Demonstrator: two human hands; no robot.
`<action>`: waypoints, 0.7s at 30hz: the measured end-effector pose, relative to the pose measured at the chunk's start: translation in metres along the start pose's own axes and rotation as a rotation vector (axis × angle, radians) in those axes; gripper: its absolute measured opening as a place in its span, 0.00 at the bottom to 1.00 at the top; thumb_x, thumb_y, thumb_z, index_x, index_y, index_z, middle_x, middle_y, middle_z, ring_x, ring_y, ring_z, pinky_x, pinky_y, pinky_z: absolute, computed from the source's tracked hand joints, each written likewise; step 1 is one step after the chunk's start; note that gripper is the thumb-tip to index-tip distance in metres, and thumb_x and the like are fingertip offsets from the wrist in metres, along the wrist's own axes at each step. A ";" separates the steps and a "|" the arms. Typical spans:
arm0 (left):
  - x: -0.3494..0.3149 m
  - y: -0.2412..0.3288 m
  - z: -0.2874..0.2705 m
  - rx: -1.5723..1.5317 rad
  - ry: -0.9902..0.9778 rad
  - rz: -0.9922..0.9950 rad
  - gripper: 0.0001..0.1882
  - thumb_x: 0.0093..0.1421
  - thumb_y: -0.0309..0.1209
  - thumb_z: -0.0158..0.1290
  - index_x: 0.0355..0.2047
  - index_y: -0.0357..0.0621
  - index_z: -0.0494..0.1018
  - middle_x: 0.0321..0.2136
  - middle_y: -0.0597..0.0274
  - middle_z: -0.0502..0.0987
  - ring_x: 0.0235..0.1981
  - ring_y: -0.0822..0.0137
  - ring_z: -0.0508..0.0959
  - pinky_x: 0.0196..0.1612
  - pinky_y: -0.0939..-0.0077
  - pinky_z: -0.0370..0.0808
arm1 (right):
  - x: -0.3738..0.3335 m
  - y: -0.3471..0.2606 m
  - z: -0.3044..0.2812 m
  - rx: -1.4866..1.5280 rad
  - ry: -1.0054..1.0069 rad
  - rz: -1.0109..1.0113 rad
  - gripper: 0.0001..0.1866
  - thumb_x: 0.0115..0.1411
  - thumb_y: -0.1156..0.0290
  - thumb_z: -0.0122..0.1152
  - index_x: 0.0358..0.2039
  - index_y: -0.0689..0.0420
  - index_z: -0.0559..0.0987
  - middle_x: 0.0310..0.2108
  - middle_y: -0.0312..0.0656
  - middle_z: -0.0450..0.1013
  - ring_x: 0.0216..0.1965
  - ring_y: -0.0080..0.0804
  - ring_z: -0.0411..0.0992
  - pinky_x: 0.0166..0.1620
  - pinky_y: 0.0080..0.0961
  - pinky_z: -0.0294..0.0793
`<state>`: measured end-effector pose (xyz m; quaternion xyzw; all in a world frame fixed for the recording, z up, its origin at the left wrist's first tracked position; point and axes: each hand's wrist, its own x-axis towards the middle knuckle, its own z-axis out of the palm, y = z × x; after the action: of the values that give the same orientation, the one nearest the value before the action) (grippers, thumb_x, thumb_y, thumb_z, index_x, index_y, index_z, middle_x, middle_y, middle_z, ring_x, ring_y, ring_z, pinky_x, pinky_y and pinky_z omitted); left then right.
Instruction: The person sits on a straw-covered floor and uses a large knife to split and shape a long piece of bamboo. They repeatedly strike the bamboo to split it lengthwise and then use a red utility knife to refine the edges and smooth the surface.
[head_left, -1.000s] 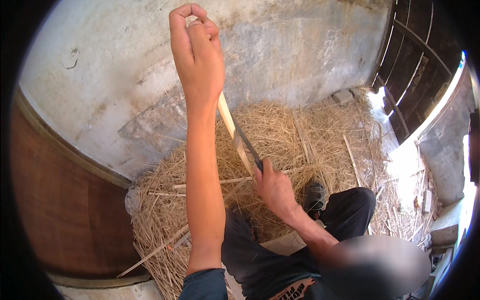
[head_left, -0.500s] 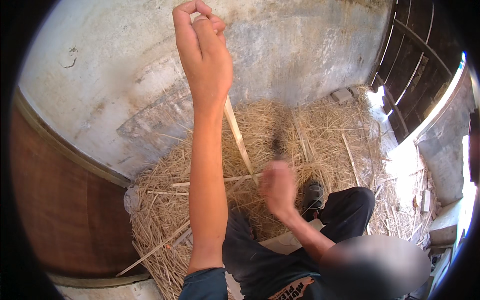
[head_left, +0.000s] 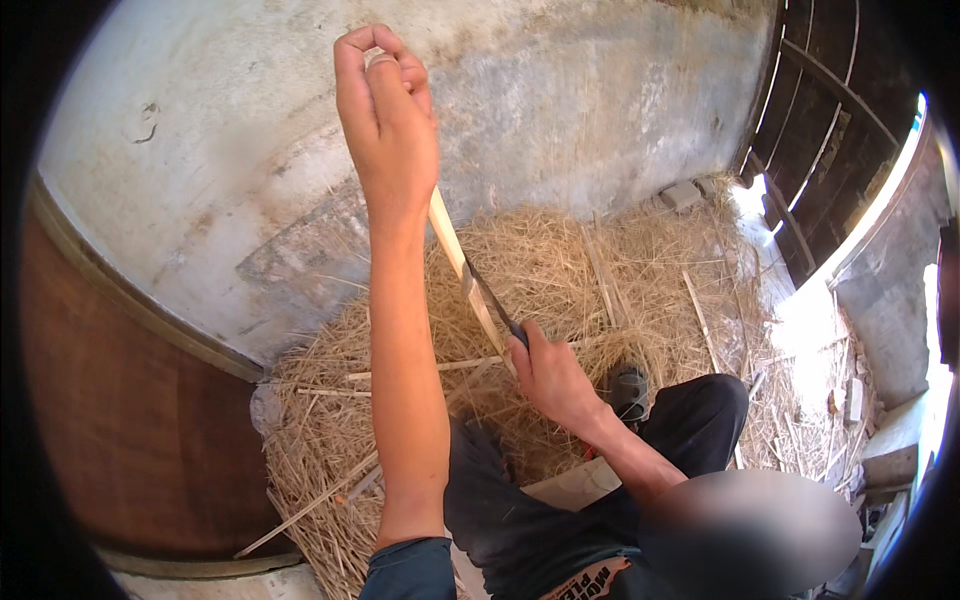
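My left hand is raised at the upper left, its fingers curled closed around the upper part of a pale split bamboo strip. The strip's upper end is hidden behind that hand and wrist, and the rest slants down to the right. Lower down, my right hand grips the dark handle of a knife. Its blade points up and to the left, lying against the strip about midway along the visible length. The strip's lower end passes close beside my right hand, near my legs.
Straw and thin shavings cover the floor, with several loose strips among them. A stained wall rises ahead. A brown panel stands at the left, dark slatted boards at the upper right. A blurred patch hides the lower right.
My right hand, smeared by motion before, now shows clearly, with the knife blade up against the strip. My left hand has shifted slightly left and down with the strip.
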<state>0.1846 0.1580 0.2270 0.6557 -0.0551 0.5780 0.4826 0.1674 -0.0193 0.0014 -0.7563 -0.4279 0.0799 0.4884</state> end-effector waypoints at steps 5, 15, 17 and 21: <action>0.003 -0.008 -0.001 -0.001 0.023 0.021 0.10 0.67 0.26 0.34 0.45 0.45 0.65 0.23 0.71 0.64 0.19 0.80 0.57 0.23 0.80 0.56 | 0.015 0.010 -0.021 0.929 -0.233 0.375 0.14 0.77 0.58 0.45 0.43 0.57 0.70 0.20 0.38 0.66 0.15 0.28 0.62 0.18 0.25 0.60; 0.008 -0.012 -0.009 0.070 -0.028 0.096 0.13 0.67 0.27 0.34 0.47 0.44 0.67 0.33 0.65 0.70 0.29 0.75 0.67 0.34 0.76 0.66 | 0.008 -0.050 -0.058 1.192 0.224 0.198 0.19 0.78 0.51 0.40 0.42 0.54 0.67 0.21 0.30 0.60 0.16 0.16 0.55 0.18 0.18 0.55; 0.012 -0.017 -0.012 0.258 0.010 0.236 0.14 0.68 0.27 0.35 0.47 0.44 0.69 0.40 0.63 0.74 0.38 0.71 0.71 0.45 0.72 0.70 | 0.002 -0.054 -0.046 1.243 0.385 -0.007 0.18 0.78 0.53 0.41 0.42 0.56 0.67 0.21 0.32 0.60 0.16 0.18 0.56 0.18 0.19 0.58; 0.005 -0.007 0.004 0.345 0.039 0.253 0.15 0.68 0.28 0.35 0.47 0.43 0.71 0.49 0.61 0.76 0.49 0.66 0.71 0.59 0.66 0.68 | 0.011 0.014 0.035 0.628 0.362 -0.266 0.15 0.76 0.59 0.46 0.41 0.60 0.68 0.20 0.35 0.63 0.15 0.26 0.59 0.18 0.28 0.62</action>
<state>0.1937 0.1610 0.2278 0.7052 -0.0279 0.6473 0.2879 0.1626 0.0100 -0.0245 -0.5097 -0.3838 0.0083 0.7700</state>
